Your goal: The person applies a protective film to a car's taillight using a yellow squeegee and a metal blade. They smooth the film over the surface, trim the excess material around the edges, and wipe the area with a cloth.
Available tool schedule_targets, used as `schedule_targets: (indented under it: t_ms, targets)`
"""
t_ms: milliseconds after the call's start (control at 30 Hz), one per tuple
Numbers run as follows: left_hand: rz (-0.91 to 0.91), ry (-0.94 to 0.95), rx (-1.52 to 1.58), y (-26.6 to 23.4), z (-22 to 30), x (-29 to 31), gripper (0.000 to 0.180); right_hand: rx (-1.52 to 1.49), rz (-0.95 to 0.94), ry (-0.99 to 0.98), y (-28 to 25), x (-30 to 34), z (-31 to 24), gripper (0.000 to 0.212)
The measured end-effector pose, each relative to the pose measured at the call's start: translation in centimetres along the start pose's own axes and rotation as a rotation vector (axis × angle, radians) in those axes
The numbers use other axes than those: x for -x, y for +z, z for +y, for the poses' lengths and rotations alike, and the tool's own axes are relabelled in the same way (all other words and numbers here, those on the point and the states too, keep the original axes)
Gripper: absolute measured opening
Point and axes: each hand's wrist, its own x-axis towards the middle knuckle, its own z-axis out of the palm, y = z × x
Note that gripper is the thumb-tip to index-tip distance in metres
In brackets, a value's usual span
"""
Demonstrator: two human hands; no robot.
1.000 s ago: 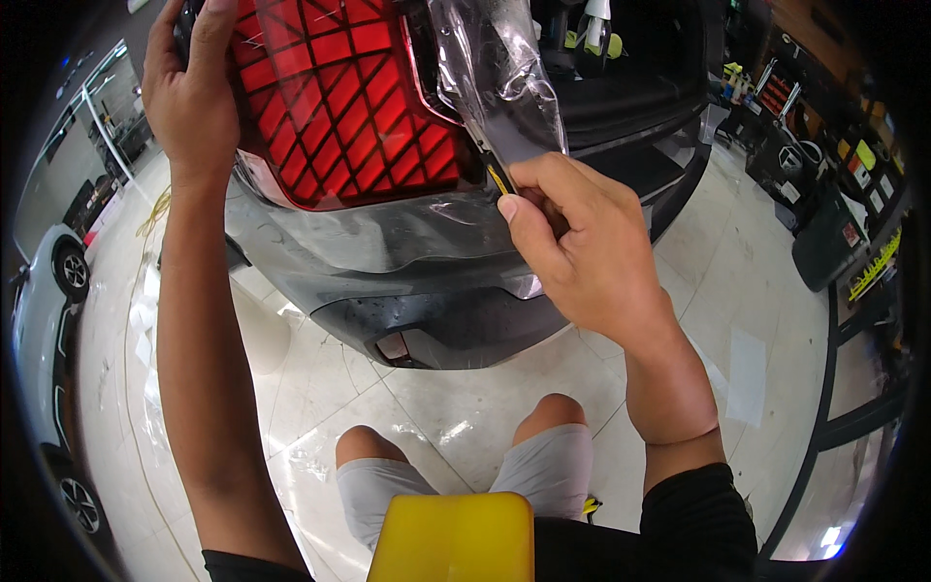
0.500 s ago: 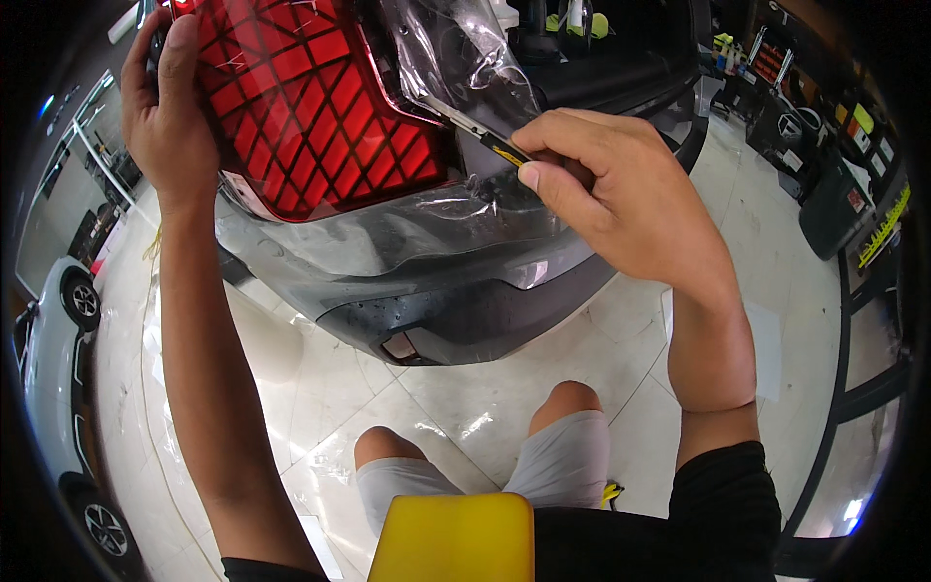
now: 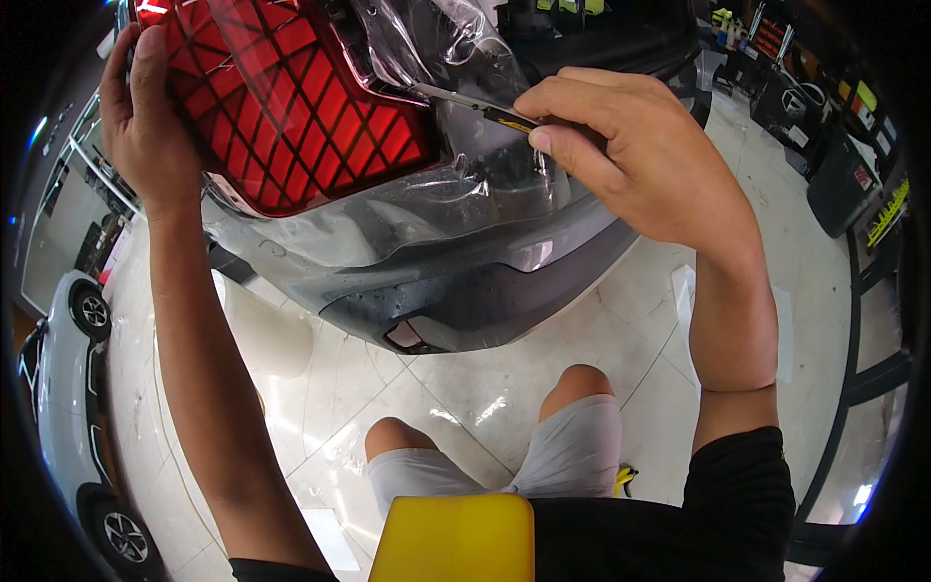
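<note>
In front of me is the rear corner of a grey car, with a red tail light [image 3: 291, 116] crossed by a dark lattice. Loose clear film [image 3: 465, 44] lies wrinkled beside the light and extends below it over the bumper [image 3: 465, 301]. My right hand [image 3: 640, 145] pinches a slim utility knife [image 3: 499, 115], black with yellow marks. Its blade points left, the tip at the film by the light's inner edge. My left hand [image 3: 155, 136] rests against the light's outer side, thumb raised and fingers stretched upward, partly hidden at the far edge.
A white cylindrical container [image 3: 267, 330] stands on the tiled floor, left of the bumper. Farther left is a silver car [image 3: 68, 388]. Dark bins [image 3: 842, 184] and shop gear line the right side. A yellow block-like thing [image 3: 451, 538] sits before my body, above my knees.
The view has shifted slightly, so the car sits a little higher and further left. The knife now lies flatter, its tip still near the light's inner edge. My left hand stays beside the light.
</note>
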Motion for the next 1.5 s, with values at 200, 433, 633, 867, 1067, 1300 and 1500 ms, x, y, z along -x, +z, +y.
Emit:
schedule_targets:
  t_ms: [200, 433, 633, 867, 1067, 1300, 1500]
  targets:
    - [-0.033, 0.076, -0.207, -0.6, -0.1, -0.2, 0.046, 0.038, 0.031, -0.005, 0.3, 0.7, 0.2, 0.016]
    - [-0.056, 0.024, -0.189, -1.3, -0.8, -0.6, 0.038, 0.021, 0.092, 0.013, 1.0, 1.2, 0.3, 0.016]
    - [-0.048, 0.002, -0.143, -0.8, -0.4, -0.7, 0.036, 0.006, 0.11, 0.082, 1.8, 2.0, -0.2, 0.016]
    - [-0.052, 0.014, -0.208, -1.3, -0.6, -0.7, 0.035, -0.06, 0.196, 0.18, 4.4, 3.3, -1.8, 0.017]
    - [-0.057, 0.013, -0.17, -1.2, -0.7, -0.6, 0.036, -0.131, 0.275, 0.242, 6.6, 4.1, -2.7, 0.012]
    - [-0.168, 0.821, -0.955, -4.4, -3.8, -2.6, 0.037, -0.264, 0.306, 0.304, 7.9, 4.7, -3.7, 0.012]
    - [-0.228, 0.574, -0.793, -4.2, -3.2, -1.8, 0.044, -0.342, 0.321, 0.357, 8.9, 4.8, -4.3, 0.007]
